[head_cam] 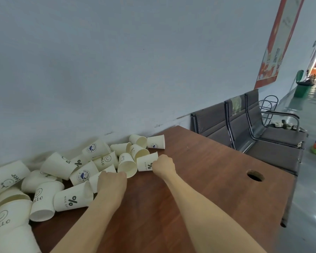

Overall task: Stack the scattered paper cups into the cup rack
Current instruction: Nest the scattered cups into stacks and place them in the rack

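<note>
Several white printed paper cups [60,166] lie scattered on their sides along the wall on the left half of the brown table [199,179]. My left hand [112,183] reaches into the pile, its fingers curled over a cup [93,180] lying on its side, which the hand mostly hides. My right hand [164,166] grips the open end of a tipped cup with a percent sign [144,161]. More cups [155,141] lie just beyond it by the wall.
The table has a round cable hole [255,175] near its right end. A row of grey metal waiting chairs [263,137] stands past the table's right edge. The wall [135,70] runs right behind the cups. A green bin [301,89] stands far down the corridor.
</note>
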The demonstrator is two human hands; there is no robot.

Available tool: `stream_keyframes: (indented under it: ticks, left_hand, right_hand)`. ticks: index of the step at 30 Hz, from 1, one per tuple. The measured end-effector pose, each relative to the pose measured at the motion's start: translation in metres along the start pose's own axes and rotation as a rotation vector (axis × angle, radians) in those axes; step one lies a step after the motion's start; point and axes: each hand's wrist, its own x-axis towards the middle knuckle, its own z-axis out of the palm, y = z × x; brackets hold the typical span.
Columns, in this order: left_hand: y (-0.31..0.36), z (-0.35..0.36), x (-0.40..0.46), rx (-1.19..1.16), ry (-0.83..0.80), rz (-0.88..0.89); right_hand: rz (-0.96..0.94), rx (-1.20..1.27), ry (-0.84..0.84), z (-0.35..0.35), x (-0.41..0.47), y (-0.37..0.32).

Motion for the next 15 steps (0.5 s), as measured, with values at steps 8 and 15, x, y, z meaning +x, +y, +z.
stream_keyframes:
  ticks: [8, 15]
  left_hand:
    - [-0.002, 0.000, -0.004, 0.062, -0.011, 0.027]
    - [-0.002, -0.018, -0.012, 0.040, 0.060, 0.026]
  right_hand:
    - [0.007, -0.005, 0.006, 0.007, 0.005, 0.002]
    - [0.027, 0.020, 0.004, 0.016, 0.001, -0.002]
